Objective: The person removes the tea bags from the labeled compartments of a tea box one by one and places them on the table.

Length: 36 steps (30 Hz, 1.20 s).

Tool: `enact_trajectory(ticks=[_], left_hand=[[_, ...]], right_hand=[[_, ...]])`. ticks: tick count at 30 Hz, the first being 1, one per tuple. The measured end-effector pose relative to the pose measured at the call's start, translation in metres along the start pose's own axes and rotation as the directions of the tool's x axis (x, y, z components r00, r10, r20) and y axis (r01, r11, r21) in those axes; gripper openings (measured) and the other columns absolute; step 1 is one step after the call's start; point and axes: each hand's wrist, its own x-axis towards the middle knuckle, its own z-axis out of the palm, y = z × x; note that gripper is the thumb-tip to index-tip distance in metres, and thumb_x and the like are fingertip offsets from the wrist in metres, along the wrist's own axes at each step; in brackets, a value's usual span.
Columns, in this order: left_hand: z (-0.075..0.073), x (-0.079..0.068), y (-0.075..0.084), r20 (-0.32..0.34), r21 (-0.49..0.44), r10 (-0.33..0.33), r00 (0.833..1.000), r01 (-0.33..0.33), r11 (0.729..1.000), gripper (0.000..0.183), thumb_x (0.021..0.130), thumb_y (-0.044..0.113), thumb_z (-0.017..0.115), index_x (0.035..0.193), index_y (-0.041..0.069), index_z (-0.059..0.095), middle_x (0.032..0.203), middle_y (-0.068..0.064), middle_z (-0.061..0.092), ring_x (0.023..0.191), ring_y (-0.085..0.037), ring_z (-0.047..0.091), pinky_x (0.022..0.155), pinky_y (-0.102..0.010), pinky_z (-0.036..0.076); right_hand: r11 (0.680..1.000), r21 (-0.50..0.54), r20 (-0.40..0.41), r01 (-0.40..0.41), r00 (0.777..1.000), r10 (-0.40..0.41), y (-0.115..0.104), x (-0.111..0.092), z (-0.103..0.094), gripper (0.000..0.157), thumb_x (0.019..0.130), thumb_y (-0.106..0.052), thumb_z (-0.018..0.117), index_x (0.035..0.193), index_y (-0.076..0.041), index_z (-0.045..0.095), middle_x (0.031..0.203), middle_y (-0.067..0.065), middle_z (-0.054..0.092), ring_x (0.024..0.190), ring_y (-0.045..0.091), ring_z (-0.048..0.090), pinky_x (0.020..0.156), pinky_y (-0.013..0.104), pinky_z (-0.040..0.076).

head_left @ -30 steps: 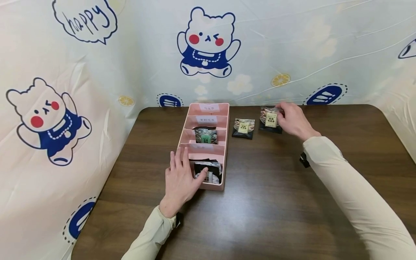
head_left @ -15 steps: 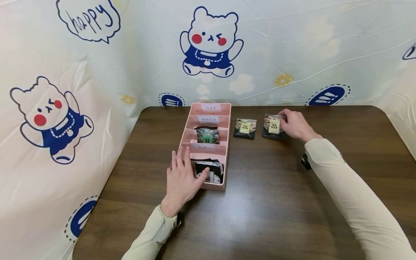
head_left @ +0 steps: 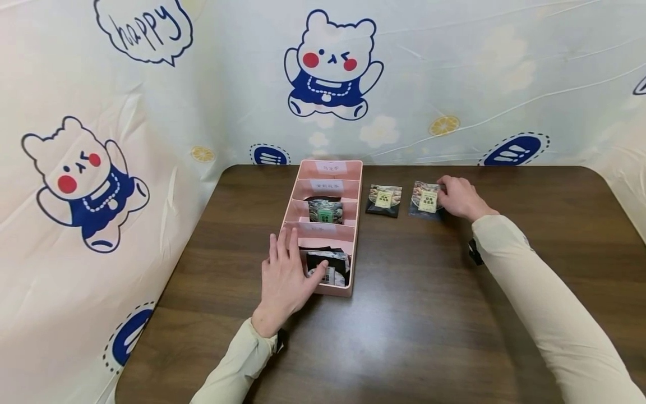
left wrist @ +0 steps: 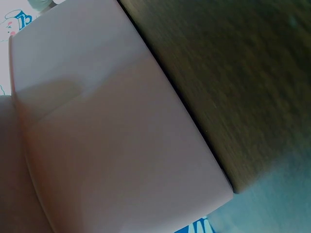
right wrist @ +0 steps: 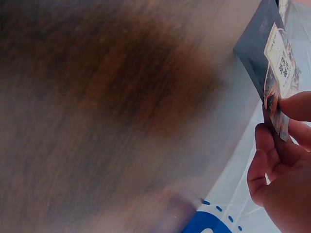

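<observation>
My right hand (head_left: 461,197) pinches a dark tea sachet (head_left: 428,197) with a pale yellow label by its right edge. Thumb and fingertips clasp the sachet's corner in the right wrist view, and it is tilted there. Just left of it, a matching sachet (head_left: 384,200) lies on the table. My left hand (head_left: 285,280) rests on the left side of a pink divided box (head_left: 339,243), fingers extended and thumb over the front compartment. Black-and-white sachets (head_left: 328,269) fill that compartment. A green-labelled sachet (head_left: 325,212) stands in a middle one. The left wrist view shows mostly the box's pink outer wall (left wrist: 112,145).
The brown wooden table (head_left: 404,314) ends at a patterned cloth (head_left: 242,67) that hangs behind and to the left. White paper labels (head_left: 331,166) are stuck inside several box compartments. The box's back compartments show bare pink walls.
The sachet in my right hand has come slightly nearer the front, and its face looks flatter now. My left hand stays on the box. The whole head view has shifted slightly.
</observation>
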Motion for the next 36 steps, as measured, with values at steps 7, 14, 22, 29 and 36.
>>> enact_trajectory(ticks=[7, 14, 22, 29, 36], left_hand=[[0.0, 0.0, 0.001, 0.001, 0.001, 0.0, 1.0, 0.0, 1.0, 0.095, 0.085, 0.07, 0.046, 0.154, 0.01, 0.02, 0.157, -0.017, 0.025, 0.144, -0.046, 0.022, 0.089, -0.063, 0.044], [0.001, 0.0, 0.0, 0.001, -0.001, 0.0, 1.0, 0.0, 1.0, 0.095, 0.085, 0.07, 0.046, 0.154, 0.01, 0.019, 0.157, -0.017, 0.024, 0.144, -0.046, 0.022, 0.09, -0.064, 0.043], [0.0, 0.0, 0.0, 0.005, 0.002, -0.002, 1.0, 0.002, 1.0, 0.095, 0.084, 0.07, 0.046, 0.154, 0.01, 0.019, 0.157, -0.017, 0.025, 0.144, -0.046, 0.022, 0.089, -0.063, 0.044], [-0.001, 0.0, 0.0, 0.002, 0.001, 0.001, 1.0, -0.001, 1.0, 0.095, 0.084, 0.069, 0.046, 0.154, 0.01, 0.02, 0.156, -0.017, 0.025, 0.143, -0.046, 0.022, 0.089, -0.063, 0.044], [0.0, 0.0, 0.0, -0.001, 0.003, 0.003, 1.0, -0.003, 1.0, 0.095, 0.084, 0.069, 0.046, 0.154, 0.009, 0.021, 0.156, -0.018, 0.026, 0.143, -0.047, 0.023, 0.089, -0.063, 0.044]], right_hand=[[0.999, -0.052, 0.0, 0.012, 1.0, -0.012, 0.006, 0.003, 0.004, 0.043, 0.095, -0.015, 0.042, 0.129, 0.011, 0.049, 0.126, 0.034, 0.052, 0.117, 0.049, 0.045, 0.093, 0.065, 0.033], [0.998, -0.065, -0.009, 0.006, 1.0, -0.007, 0.006, 0.002, 0.007, 0.043, 0.095, -0.015, 0.042, 0.129, 0.008, 0.049, 0.128, 0.033, 0.049, 0.118, 0.051, 0.036, 0.092, 0.065, 0.029], [0.997, -0.072, -0.017, 0.012, 1.0, -0.013, 0.006, 0.001, 0.009, 0.041, 0.094, -0.016, 0.043, 0.128, 0.006, 0.051, 0.13, 0.031, 0.043, 0.119, 0.051, 0.03, 0.091, 0.064, 0.025], [0.997, -0.082, -0.042, 0.014, 0.999, -0.017, 0.002, 0.003, 0.007, 0.041, 0.093, -0.015, 0.043, 0.127, 0.007, 0.052, 0.13, 0.031, 0.044, 0.118, 0.05, 0.03, 0.092, 0.064, 0.025], [0.996, -0.081, -0.061, 0.033, 0.997, -0.038, -0.009, 0.006, 0.006, 0.04, 0.095, -0.014, 0.042, 0.127, 0.006, 0.052, 0.131, 0.029, 0.044, 0.119, 0.047, 0.03, 0.092, 0.061, 0.025]])
